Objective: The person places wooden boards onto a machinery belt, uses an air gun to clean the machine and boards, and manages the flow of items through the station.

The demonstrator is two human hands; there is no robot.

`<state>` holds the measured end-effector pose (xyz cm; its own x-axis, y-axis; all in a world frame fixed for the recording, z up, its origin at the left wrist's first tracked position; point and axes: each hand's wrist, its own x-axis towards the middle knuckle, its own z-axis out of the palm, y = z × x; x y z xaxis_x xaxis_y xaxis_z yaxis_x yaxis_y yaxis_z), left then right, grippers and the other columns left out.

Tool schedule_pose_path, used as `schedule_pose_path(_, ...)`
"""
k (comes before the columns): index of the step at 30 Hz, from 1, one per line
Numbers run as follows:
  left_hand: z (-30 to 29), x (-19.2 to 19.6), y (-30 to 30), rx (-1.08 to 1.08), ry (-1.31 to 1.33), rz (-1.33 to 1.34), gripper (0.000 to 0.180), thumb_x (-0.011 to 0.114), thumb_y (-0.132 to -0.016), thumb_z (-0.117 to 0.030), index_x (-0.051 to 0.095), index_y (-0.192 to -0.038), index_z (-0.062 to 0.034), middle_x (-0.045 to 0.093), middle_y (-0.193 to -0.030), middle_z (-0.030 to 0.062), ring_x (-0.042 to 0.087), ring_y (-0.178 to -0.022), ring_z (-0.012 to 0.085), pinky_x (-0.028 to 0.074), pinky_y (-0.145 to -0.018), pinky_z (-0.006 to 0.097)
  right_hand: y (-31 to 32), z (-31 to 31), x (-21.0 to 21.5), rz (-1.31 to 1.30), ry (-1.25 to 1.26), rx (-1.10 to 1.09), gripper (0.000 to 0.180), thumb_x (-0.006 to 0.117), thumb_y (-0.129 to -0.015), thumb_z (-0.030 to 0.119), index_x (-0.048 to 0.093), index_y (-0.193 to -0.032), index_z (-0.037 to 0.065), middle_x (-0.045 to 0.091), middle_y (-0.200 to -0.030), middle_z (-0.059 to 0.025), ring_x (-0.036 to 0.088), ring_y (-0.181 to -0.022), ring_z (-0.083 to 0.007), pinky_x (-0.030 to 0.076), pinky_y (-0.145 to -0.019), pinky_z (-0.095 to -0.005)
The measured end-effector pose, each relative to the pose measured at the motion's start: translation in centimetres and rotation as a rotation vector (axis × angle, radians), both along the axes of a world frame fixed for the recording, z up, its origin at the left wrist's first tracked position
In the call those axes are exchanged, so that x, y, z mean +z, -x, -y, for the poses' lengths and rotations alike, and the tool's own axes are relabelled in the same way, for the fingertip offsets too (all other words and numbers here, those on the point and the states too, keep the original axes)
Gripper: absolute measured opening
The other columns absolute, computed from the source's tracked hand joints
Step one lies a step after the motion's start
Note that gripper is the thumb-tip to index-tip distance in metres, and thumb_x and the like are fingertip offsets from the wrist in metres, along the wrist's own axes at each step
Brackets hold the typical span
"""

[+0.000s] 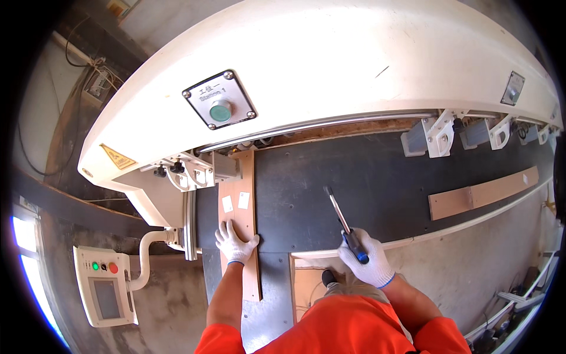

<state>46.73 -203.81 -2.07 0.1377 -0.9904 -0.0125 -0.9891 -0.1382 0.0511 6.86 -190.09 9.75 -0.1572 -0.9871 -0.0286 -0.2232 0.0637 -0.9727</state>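
My left hand point(236, 243), in a white glove, lies with its fingers spread on a long light-brown wooden board point(250, 277). Two small white labels point(243, 200) sit on the board just beyond my fingertips. The board's far end runs under a clamp-like bracket point(224, 167) of the machine. In my right hand point(367, 259), also gloved, is a screwdriver point(338, 209) with a long metal shaft, a dark tip and a black and blue handle. My fingers are wrapped round the handle, and its tip points away from me, over the dark worktop point(295, 206).
A white machine housing point(330, 59) spans the far side, with a green button point(220, 111). More brackets point(433, 135) hang at the right. Another brown board point(483, 193) lies on the worktop at the right. A control panel point(106, 286) stands at the left.
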Motion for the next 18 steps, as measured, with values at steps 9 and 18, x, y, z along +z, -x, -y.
schedule_pose_path(9,-0.1,1.9,0.8,0.033,-0.061,-0.029,0.119,0.083,-0.064,-0.064,0.039,-0.159,-0.0085,0.035,-0.164,0.0173,0.029,-0.151,0.0452,0.026,-0.121,0.059,-5.8,8.8,13.3,-0.149,0.351,-0.013,0.038,0.076,-0.095,0.028,0.063,-0.123,0.006,0.068,-0.076,-0.0138,0.072,-0.07,-0.0371,0.057,-0.065,-0.0436)
schedule_pose_path(18,-0.7,2.8,0.6,0.031,-0.049,-0.075,0.115,0.082,-0.067,-0.065,0.041,-0.158,-0.0084,0.034,-0.164,0.0192,0.026,-0.153,0.0454,0.025,-0.121,0.06,-5.3,10.6,15.0,-0.535,0.142,-0.155,0.035,0.071,-0.093,0.036,0.066,-0.111,0.007,0.073,-0.089,-0.0225,0.071,-0.089,-0.0458,0.056,-0.079,-0.0519)
